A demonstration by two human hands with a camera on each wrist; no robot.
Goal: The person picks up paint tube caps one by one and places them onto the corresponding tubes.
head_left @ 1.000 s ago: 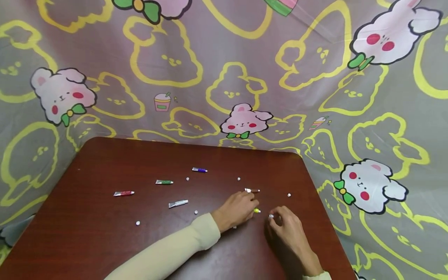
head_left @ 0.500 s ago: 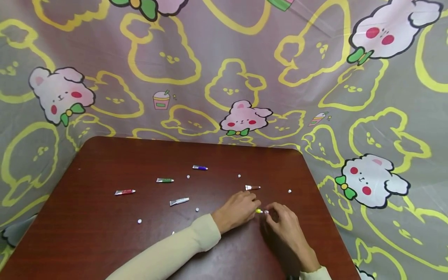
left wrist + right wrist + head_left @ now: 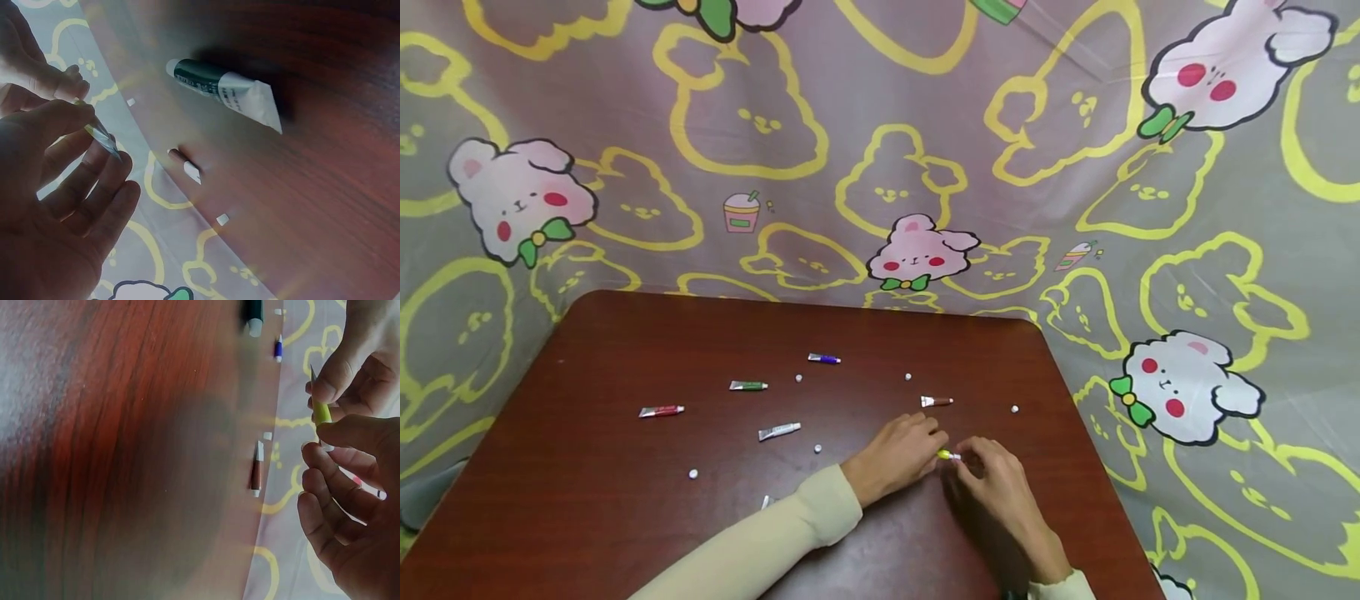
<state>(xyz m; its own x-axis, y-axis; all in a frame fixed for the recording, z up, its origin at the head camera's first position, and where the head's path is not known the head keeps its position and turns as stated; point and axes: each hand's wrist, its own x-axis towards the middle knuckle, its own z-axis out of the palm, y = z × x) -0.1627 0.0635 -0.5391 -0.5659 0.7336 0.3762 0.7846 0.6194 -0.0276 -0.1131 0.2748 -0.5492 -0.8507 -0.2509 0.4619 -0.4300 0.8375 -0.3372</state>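
Note:
My left hand pinches a small yellow paint tube by its silver crimped end, above the table at the front right. Thumb and fingertips of my right hand pinch a white cap right at the tube's nozzle end. In the right wrist view the two hands meet along the tube, and the right fingertips hide part of the cap. The left wrist view shows the tube's silver tail between the left fingers. A brown paint tube lies just beyond the left hand.
On the brown table lie red, green, blue and white paint tubes. A dark tube lies near the left sleeve. Several white caps are scattered about. Patterned cloth hangs behind the table.
The right hand has moved left, bringing the white cap from apart to the yellow tube's nozzle end. The left hand keeps its grip on the tube.

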